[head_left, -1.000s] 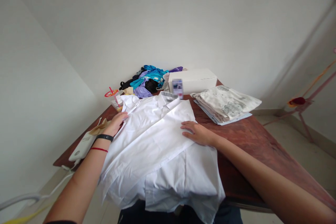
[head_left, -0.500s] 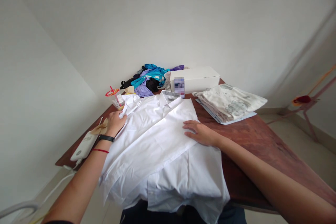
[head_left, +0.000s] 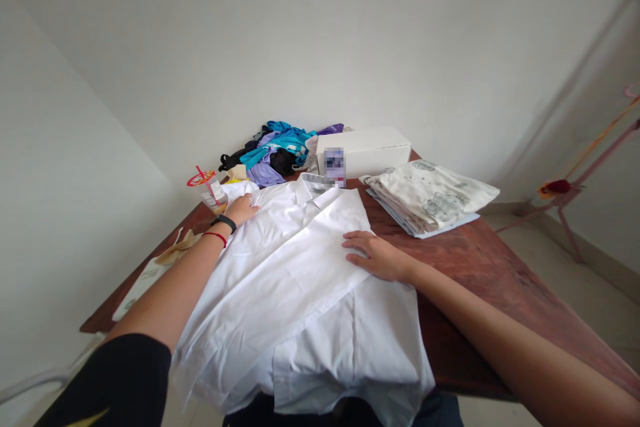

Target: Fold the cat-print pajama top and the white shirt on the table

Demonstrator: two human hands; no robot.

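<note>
A white collared shirt [head_left: 295, 267] lies spread over the table, its collar at the far end and its lower hem hanging over the near edge. My right hand [head_left: 377, 255] rests on the shirt's right side, fingers apart and flat on the cloth. On the left shoulder area, beside the folded-over sleeve, lies my left hand [head_left: 243, 211]; its fingers reach forward over the fabric and look stretched out. A drink cup [head_left: 211, 193] with a red straw stands just left of that hand.
A pile of folded clothes [head_left: 435, 197] lies on the right of the wooden table [head_left: 500, 280]. At the back sit a white box [head_left: 370, 147] and a heap of crumpled clothes [head_left: 280, 150]. A white device [head_left: 143, 290] lies behind my left forearm.
My left hand has moved forward and right, from the shirt's left edge, where it pinched the sleeve, onto the shoulder area. My right hand stays on the shirt. The view has shifted slightly.
</note>
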